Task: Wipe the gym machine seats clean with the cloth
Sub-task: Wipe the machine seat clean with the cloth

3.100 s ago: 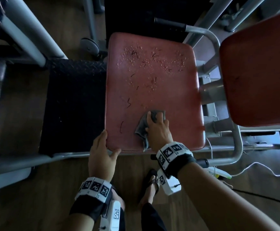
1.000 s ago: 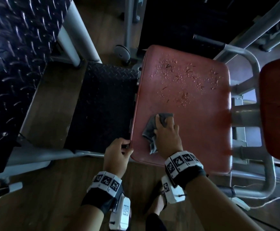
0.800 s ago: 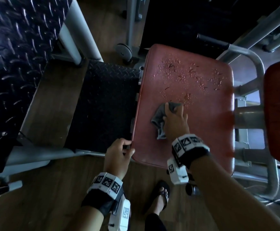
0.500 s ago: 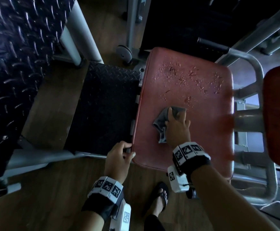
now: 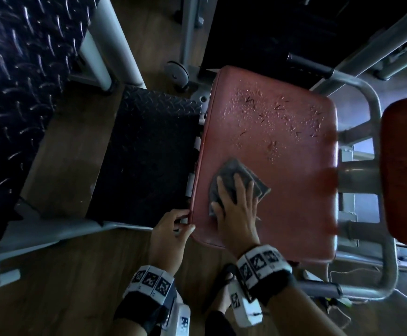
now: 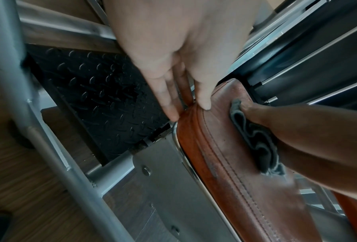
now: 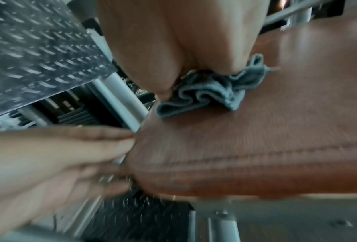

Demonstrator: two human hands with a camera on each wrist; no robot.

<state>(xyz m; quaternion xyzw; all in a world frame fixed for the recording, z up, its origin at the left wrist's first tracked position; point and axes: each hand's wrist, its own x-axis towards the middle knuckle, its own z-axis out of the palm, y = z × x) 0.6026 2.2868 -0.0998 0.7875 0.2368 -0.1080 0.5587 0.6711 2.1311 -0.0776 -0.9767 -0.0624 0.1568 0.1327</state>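
Observation:
A red padded seat (image 5: 282, 190) fills the middle of the head view. Pale crumbs and dark bits (image 5: 277, 117) lie scattered over its far half. A grey cloth (image 5: 236, 168) lies on the seat's near-left part. My right hand (image 5: 234, 197) presses it down with spread, flat fingers. In the right wrist view the cloth (image 7: 204, 95) bunches in folds under the palm (image 7: 173, 57). My left hand (image 5: 180, 221) holds the seat's near-left corner. The left wrist view shows its thumb on the seam (image 6: 204, 104) and its fingertips (image 6: 171, 113) against the side.
A second red pad (image 5: 406, 170) stands to the right on a grey steel tube frame (image 5: 377, 141). A black tread plate (image 5: 149, 154) lies left of the seat, with a larger one (image 5: 23, 69) at upper left. On the wooden floor are my sandalled foot (image 5: 221, 294) and a white cable (image 5: 343, 272).
My right hand has slid the cloth left and back toward me across the seat. Its fingers are now spread and the cloth lies flatter. The left hand stays on the corner.

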